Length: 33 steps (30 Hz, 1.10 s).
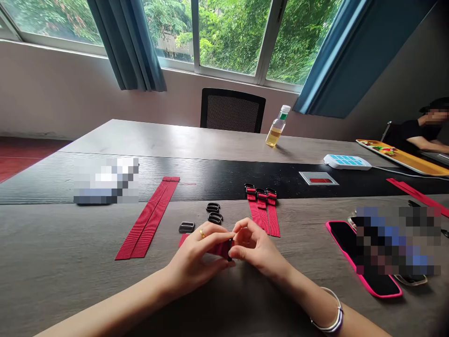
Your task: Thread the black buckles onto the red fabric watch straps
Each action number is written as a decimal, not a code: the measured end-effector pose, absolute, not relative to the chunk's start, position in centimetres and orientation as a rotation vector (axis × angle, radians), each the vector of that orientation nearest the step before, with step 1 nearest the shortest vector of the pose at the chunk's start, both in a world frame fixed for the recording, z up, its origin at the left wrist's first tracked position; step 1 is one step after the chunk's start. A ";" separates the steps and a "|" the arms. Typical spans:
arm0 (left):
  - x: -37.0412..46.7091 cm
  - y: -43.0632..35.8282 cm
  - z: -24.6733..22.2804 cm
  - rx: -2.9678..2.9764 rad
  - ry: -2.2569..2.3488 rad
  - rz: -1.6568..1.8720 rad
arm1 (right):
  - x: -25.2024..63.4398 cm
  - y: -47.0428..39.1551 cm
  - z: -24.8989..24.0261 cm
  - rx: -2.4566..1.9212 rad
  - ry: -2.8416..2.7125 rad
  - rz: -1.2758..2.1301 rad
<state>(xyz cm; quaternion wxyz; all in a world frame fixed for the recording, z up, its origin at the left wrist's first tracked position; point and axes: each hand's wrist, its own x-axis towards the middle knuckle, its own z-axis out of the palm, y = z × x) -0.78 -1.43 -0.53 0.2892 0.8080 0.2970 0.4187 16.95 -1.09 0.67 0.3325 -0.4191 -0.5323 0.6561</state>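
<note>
My left hand [194,255], a ring on one finger, closes round a short red webbing strap [219,249]. At the strap's right end is a small black buckle [230,251], partly covered by fingers. My right hand [257,248] pinches at that same end with thumb and fingertips. Just beyond my hands lie a black slider buckle [186,227] and two black hook-shaped buckles [215,218]. Three red straps with black buckles fitted [261,210] rest side by side farther right. To the left, plain red straps [147,220] lie flat.
A pink-edged phone [365,260] lies at right beside blurred items. Farther back are a bottle [276,128], a power strip [347,162], a small framed card [318,179] and a yellow tray [414,157]. Another red strap [417,194] lies far right. A person sits beyond the tray.
</note>
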 end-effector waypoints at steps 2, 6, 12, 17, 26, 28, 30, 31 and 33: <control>-0.6 -1.6 -0.4 2.082 0.847 1.167 | 16.9 -1.2 0.6 -1.010 -1.452 1.626; -0.5 -1.7 0.2 1.756 0.863 1.090 | 17.3 -1.3 0.3 -0.850 -1.714 1.332; -0.4 -1.4 0.3 1.166 0.751 0.899 | 17.2 -1.7 -0.1 -0.886 -1.924 0.950; 0.0 -1.3 -0.2 1.041 0.689 0.862 | 17.0 -1.9 -0.1 -0.933 -1.899 0.912; -0.9 -0.7 0.3 1.247 0.800 0.542 | 17.2 -1.9 0.7 -0.937 -1.914 1.094; -1.3 -0.6 0.6 1.246 0.765 0.480 | 17.3 -1.9 0.9 -0.927 -1.925 1.057; -1.6 -0.5 0.9 1.203 0.734 0.481 | 17.4 -1.7 1.1 -0.914 -1.921 1.015; -1.7 -0.5 0.9 1.172 0.724 0.502 | 17.5 -1.7 1.1 -0.913 -1.917 1.002; -1.7 -0.5 1.0 1.113 0.714 0.546 | 17.5 -1.6 1.1 -0.914 -1.930 0.979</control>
